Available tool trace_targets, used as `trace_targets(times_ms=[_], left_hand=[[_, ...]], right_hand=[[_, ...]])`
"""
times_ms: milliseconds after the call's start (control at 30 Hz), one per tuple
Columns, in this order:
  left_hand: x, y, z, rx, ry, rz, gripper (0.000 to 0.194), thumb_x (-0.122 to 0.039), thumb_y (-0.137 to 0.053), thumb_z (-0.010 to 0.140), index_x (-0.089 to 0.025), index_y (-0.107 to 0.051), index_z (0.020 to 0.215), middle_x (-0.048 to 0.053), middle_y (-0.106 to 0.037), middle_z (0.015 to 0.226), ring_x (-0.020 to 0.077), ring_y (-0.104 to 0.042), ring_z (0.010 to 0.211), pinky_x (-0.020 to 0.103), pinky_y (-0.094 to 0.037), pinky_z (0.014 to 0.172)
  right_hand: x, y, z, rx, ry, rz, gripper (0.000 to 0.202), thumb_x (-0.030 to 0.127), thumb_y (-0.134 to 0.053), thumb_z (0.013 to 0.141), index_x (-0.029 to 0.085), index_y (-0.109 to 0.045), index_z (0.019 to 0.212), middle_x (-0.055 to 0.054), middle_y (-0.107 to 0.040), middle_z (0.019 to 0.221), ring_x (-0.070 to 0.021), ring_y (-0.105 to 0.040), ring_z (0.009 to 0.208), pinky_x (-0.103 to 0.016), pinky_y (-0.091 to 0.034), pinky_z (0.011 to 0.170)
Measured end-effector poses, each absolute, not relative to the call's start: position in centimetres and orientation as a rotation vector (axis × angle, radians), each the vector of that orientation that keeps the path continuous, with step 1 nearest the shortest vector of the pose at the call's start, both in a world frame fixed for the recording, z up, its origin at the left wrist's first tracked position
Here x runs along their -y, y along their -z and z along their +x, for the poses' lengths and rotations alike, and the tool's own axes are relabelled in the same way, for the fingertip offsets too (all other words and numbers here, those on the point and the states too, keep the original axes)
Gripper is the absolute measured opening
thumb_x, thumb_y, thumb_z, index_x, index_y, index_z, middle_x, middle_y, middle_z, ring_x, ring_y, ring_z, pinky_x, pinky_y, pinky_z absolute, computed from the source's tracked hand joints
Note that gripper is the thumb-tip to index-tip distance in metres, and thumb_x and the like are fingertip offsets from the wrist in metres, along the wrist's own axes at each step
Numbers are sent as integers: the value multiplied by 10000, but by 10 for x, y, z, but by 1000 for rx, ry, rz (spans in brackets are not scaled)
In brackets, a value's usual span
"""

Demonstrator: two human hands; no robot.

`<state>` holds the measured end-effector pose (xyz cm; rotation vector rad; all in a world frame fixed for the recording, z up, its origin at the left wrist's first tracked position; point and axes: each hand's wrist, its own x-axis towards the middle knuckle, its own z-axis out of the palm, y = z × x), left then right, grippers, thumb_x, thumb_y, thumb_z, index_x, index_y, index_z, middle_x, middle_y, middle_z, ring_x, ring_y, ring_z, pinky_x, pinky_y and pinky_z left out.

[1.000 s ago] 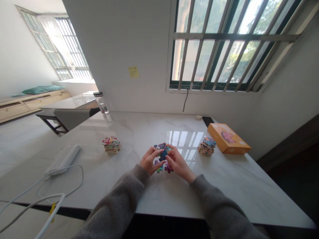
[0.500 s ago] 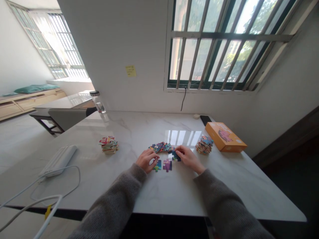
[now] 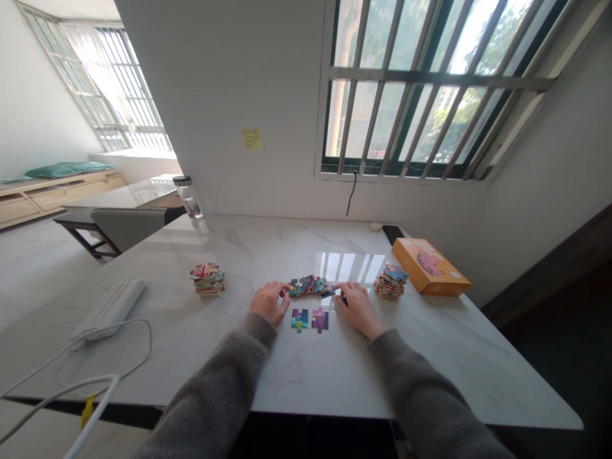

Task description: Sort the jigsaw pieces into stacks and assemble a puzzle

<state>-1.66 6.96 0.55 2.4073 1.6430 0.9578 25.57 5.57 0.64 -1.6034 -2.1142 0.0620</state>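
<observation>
A loose row of overlapping jigsaw puzzle pieces (image 3: 310, 285) lies between my hands. My left hand (image 3: 269, 303) is at the row's left end, fingertips at its edge, with thumb and forefinger apart. At the right end is my right hand (image 3: 357, 310), its forefinger reaching towards the row. A dark bit of a puzzle piece (image 3: 344, 299) shows beneath its fingers, mostly hidden. Closer to me, two pieces lie flat side by side: a blue-green puzzle piece (image 3: 299, 319) and a purple puzzle piece (image 3: 320, 320).
Stacks of puzzle pieces stand on the left (image 3: 209, 280) and right (image 3: 391, 282). An orange box (image 3: 430, 268) and a black phone (image 3: 393, 234) sit at the right. A white power strip (image 3: 109, 309) with cables lies left; a clear bottle (image 3: 190, 199) stands behind.
Both hands have moved outward to the ends of the row. The dark piece in my right hand has gone mostly out of sight under its fingers. My left hand has uncovered the blue-green piece.
</observation>
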Motion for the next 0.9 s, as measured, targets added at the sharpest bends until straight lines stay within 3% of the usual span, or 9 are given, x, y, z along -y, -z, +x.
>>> trace_targets(times_ms=[200,333,500,667,900], left_hand=[[-73,-1,-19,-1853,-735,2339,421,-361,-549,881,-211,-571,1273,119,-580,1202,300,-546,1129,418,-442,937],[-73,-1,-17,-1863,-614,2340,479,-395,-525,897,-218,-515,1342,118,-561,1300,314,-512,1199,450,-408,992],[-72,-4,-18,-1912,-576,2307,526,-369,-552,867,-220,-483,1367,117,-554,1329,307,-513,1206,434,-408,991],[-81,-3,-25,-1876,-659,2265,490,-301,-547,848,-205,-512,1327,103,-566,1344,303,-507,1207,439,-414,1004],[-95,0,-35,-1845,-647,2204,456,-235,-573,820,-251,-565,1276,60,-680,1164,279,-538,1163,413,-419,997]], right_hand=[[-59,-8,223,2199,73,-1636,201,302,-537,953,194,-627,1096,-109,-642,1074,-286,-533,1050,-387,-370,911],[-67,-9,211,2224,-5,-1555,259,291,-548,949,186,-609,1178,-110,-653,1131,-280,-542,1079,-394,-378,935],[-73,-13,220,2252,-287,-1355,263,191,-507,955,213,-615,1193,-80,-682,1157,-233,-579,1116,-390,-378,994],[-71,-19,262,2147,-339,-1317,299,200,-516,931,187,-616,1212,-116,-641,1176,-244,-557,1147,-386,-422,1011],[-59,-19,304,2334,-470,-1444,419,250,-717,773,208,-652,1184,-112,-565,1233,-270,-523,1163,-396,-400,1053]])
